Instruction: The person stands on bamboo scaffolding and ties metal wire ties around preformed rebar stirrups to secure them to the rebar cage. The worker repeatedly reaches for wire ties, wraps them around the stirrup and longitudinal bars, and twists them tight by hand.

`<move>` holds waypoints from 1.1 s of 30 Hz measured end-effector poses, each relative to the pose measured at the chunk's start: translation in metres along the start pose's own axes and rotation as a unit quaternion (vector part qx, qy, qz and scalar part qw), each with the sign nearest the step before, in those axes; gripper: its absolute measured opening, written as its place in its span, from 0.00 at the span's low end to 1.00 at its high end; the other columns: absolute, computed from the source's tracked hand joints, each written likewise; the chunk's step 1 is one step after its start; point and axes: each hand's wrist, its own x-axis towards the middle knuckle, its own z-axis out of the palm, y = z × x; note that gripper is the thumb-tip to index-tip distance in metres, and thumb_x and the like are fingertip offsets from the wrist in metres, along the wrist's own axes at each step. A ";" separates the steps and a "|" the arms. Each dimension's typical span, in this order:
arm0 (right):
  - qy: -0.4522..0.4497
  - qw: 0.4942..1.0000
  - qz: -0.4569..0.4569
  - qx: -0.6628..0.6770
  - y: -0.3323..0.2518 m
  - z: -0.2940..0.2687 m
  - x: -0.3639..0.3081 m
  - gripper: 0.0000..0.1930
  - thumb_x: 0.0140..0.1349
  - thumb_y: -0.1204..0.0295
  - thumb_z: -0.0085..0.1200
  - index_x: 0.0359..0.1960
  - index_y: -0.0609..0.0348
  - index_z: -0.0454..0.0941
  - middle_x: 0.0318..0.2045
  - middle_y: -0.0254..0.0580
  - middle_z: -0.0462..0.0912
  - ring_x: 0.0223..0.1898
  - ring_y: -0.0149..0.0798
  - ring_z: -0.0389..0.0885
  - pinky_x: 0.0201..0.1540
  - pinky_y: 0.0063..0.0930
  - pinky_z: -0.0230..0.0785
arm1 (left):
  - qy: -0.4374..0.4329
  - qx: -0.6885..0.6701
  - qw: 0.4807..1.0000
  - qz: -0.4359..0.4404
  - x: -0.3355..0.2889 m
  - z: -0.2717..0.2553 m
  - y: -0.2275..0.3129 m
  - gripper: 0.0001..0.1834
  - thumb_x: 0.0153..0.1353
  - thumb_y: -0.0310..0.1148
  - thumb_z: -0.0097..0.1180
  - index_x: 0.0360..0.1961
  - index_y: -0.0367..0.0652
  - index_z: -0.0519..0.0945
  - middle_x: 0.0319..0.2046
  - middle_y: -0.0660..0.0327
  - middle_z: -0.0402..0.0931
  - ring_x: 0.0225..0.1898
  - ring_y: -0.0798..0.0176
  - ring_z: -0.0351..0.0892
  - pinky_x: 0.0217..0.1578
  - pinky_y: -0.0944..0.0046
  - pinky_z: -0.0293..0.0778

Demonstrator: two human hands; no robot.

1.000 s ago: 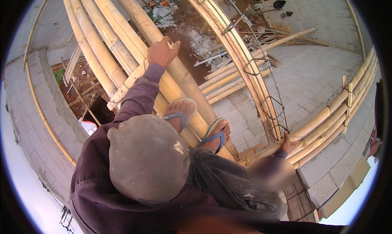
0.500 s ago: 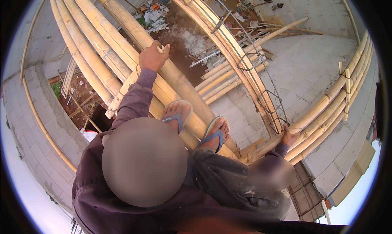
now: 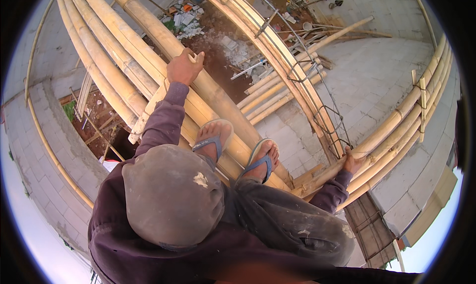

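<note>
My left hand (image 3: 185,68) rests on the thick bamboo poles (image 3: 213,98) in front of me, its fingers bent inward. A pale sliver shows between thumb and fingers, but I cannot tell what it is. Out to the right, my right hand (image 3: 354,160) is wrapped round the nearest pole of a bamboo bundle (image 3: 384,140), with its fingertips on the far side. Both my feet, in blue-strapped flip-flops (image 3: 263,160), stand on the bamboo between the hands. My knees are bent in worn dark trousers (image 3: 292,214).
A long timber form with a wire-tied steel rebar cage (image 3: 297,78) runs from far centre to my right hand. Grey block walls (image 3: 382,80) surround the drop below. Rubble (image 3: 186,23) and loose bamboo poles (image 3: 275,93) lie down there. More rebar (image 3: 369,229) stands at lower right.
Both hands keep to the same places on the bamboo. My right hand has shifted very slightly away from me, and the feet stay put.
</note>
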 end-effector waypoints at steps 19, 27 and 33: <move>-0.014 0.997 0.050 0.057 -0.035 -0.003 -0.013 0.60 0.43 0.57 0.78 0.70 0.78 0.51 0.54 0.68 0.75 0.45 0.53 0.81 0.49 0.39 0.77 | -0.031 -0.034 0.999 0.008 -0.002 -0.005 -0.005 0.25 0.60 0.58 0.56 0.40 0.45 0.82 0.23 0.49 0.82 0.30 0.45 0.84 0.35 0.48 0.78; 0.022 0.995 0.019 -0.094 -0.038 -0.005 -0.009 0.62 0.41 0.52 0.77 0.67 0.85 0.51 0.56 0.70 0.74 0.52 0.54 0.76 0.58 0.37 0.71 | -0.046 -0.053 0.997 0.019 -0.002 -0.007 -0.007 0.27 0.61 0.56 0.55 0.41 0.40 0.80 0.23 0.47 0.82 0.30 0.44 0.84 0.35 0.47 0.78; -0.050 0.995 0.051 0.069 -0.041 -0.007 -0.015 0.54 0.46 0.61 0.76 0.65 0.87 0.54 0.51 0.69 0.76 0.46 0.49 0.79 0.49 0.37 0.75 | -0.037 -0.054 0.998 0.022 -0.004 -0.009 -0.008 0.25 0.62 0.55 0.55 0.40 0.40 0.79 0.21 0.48 0.81 0.29 0.44 0.84 0.33 0.47 0.78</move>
